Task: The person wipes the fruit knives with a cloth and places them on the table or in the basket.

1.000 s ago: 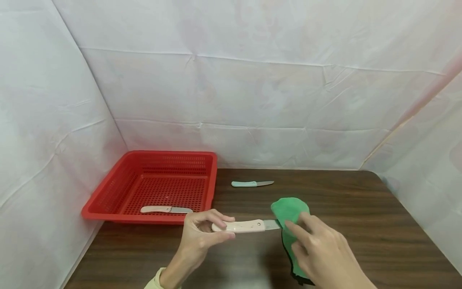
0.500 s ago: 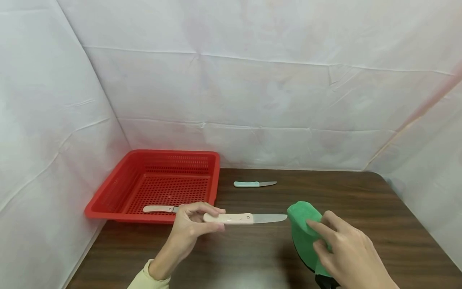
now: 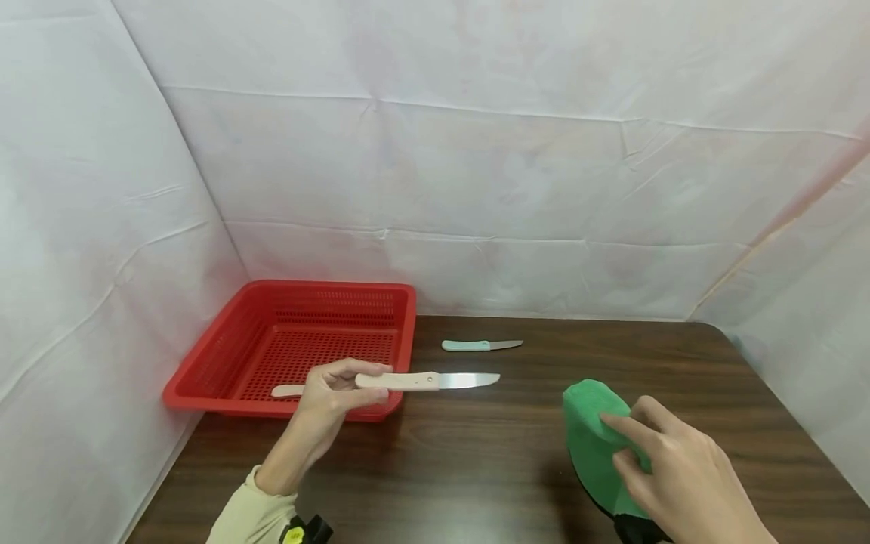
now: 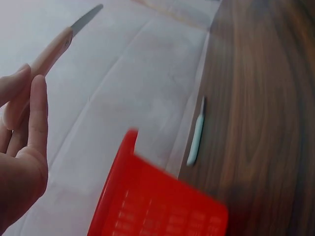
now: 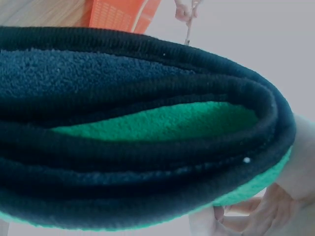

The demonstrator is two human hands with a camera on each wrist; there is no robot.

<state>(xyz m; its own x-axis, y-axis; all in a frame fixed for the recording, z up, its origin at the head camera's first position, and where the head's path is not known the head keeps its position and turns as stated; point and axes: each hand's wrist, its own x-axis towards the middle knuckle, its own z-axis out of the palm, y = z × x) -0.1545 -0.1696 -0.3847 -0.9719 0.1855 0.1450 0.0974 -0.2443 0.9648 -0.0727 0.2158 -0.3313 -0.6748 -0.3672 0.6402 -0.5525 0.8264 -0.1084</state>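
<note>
My left hand (image 3: 325,397) pinches a knife (image 3: 401,381) by the end of its pale pink handle, thumb below and fingers above. Its bare blade points right, held up near the basket's front right corner. In the left wrist view the same knife (image 4: 51,51) slants upward from the fingers. On the right, my right hand (image 3: 680,465) grips a folded green cloth (image 3: 594,438) with a dark edging. The right wrist view shows the cloth (image 5: 162,123) folded in layers, dark blue-grey on its other face, with the hand partly behind it.
A red perforated basket (image 3: 285,283) stands at the left of the dark wooden table (image 3: 476,468). Inside it lies another pink-handled knife (image 3: 287,391), mostly hidden by my left hand. A knife with a light blue handle (image 3: 465,345) lies near the back edge. White sheeting (image 3: 476,166) encloses the table.
The blade has come out of the cloth. My left hand has carried the knife left and up toward the basket, while my right hand has moved right with the cloth.
</note>
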